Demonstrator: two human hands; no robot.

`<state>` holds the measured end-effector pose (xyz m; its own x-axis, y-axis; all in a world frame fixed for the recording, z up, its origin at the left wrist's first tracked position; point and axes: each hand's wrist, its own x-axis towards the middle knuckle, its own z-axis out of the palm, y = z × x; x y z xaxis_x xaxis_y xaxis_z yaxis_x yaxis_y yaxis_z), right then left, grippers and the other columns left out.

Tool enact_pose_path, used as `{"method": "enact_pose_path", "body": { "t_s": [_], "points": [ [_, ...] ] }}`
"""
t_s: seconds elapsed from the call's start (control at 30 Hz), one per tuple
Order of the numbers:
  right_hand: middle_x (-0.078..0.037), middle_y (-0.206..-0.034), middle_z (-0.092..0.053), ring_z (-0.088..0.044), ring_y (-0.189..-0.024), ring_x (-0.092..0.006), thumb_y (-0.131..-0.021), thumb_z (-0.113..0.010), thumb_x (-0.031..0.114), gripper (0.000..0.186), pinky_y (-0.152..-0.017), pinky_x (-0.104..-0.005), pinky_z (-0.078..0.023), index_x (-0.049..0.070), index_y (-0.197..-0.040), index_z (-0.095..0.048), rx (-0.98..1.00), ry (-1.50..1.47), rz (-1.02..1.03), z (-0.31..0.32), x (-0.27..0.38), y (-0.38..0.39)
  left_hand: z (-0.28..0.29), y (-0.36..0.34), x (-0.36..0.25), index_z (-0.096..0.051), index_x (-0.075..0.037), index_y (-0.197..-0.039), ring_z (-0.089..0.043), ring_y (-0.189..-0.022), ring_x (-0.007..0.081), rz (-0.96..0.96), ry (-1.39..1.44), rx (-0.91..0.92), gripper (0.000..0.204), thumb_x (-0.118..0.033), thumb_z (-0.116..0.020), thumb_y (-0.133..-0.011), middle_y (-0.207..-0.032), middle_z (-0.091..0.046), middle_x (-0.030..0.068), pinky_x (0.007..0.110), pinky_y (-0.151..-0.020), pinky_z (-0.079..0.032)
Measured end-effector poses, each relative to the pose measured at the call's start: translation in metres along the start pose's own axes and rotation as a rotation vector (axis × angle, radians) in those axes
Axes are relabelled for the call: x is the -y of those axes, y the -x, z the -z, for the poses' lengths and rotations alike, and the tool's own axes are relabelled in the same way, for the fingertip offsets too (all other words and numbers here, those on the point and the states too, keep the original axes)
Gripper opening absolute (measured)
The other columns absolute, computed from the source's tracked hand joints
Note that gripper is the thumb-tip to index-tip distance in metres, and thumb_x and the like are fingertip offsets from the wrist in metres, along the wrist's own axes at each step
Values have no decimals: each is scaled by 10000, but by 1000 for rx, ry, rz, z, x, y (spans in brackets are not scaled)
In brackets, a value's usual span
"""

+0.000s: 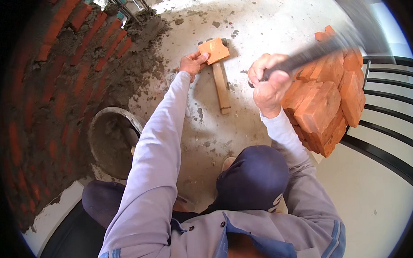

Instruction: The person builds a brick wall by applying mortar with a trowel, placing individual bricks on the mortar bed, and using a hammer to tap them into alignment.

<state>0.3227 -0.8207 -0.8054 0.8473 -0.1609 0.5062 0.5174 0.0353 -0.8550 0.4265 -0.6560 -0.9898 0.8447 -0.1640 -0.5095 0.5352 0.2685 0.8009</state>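
An orange, flat, broken-edged piece of brick is held above the grey, mortar-spotted concrete floor, over the far end of a pale, straight wooden bar. Whether it is rested on something there cannot be told. It is grasped at its near left edge by the left hand, the thumb laid on its face; most of that face is thus left uncovered, presumably so that the fingers are kept clear of a blow. By the right hand, a black, bar-like tool handle is tightly gripped near its end, perhaps for a longer swing; the tool's grey head is blurred. To the right, red-orange bricks are heaped beside black metal railings, seemingly for easy reach. To the left, a round grey mortar bucket is stood near a mortar-smeared red brick wall, likely for convenience.
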Motion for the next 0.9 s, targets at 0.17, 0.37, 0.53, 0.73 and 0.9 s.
{"method": "enact_pose_path", "body": {
  "t_s": [0.17,0.37,0.53,0.73,0.9],
  "points": [
    [-165,-526,-471,-491,-450,-329,-978,-452,414,429,-434,-387,-373,22,-805,-444,322,952,-340,55,-112,98,-1,-10,20,-626,24,-1164,-651,-921,170,-4,-76,-3,401,-169,-735,-830,-1045,-682,74,321,-878,-507],
    [-223,-551,-476,-496,-511,-433,-987,-438,297,346,-475,-440,-391,-18,-847,-473,216,649,-483,39,-33,59,-3,-9,14,-666,2,-1072,-647,-881,155,28,-149,-21,316,-178,-747,-825,-974,-694,57,301,-818,-524],
    [29,-524,-399,-403,-463,-55,-1013,-373,386,392,-411,-253,-319,52,-827,-461,68,167,-369,25,-7,40,0,-9,12,-650,-32,-1108,-644,-912,152,80,-219,-102,336,-214,-736,-839,-1024,-682,37,310,-861,-515],
    [-126,-553,-461,-479,-470,-253,-987,-406,417,408,-447,-364,-368,41,-844,-474,13,337,-161,38,-49,71,-8,-5,14,-639,-30,-1113,-646,-943,169,42,-115,-47,323,-193,-725,-848,-1031,-679,37,316,-876,-516],
    [-268,-647,-516,-536,-590,-452,-975,-455,330,352,-518,-481,-395,4,-845,-480,227,800,-530,59,-95,112,16,-26,9,-638,-27,-1085,-647,-913,166,36,-231,-120,284,-188,-706,-861,-1019,-677,50,312,-838,-526]
  ]
}}
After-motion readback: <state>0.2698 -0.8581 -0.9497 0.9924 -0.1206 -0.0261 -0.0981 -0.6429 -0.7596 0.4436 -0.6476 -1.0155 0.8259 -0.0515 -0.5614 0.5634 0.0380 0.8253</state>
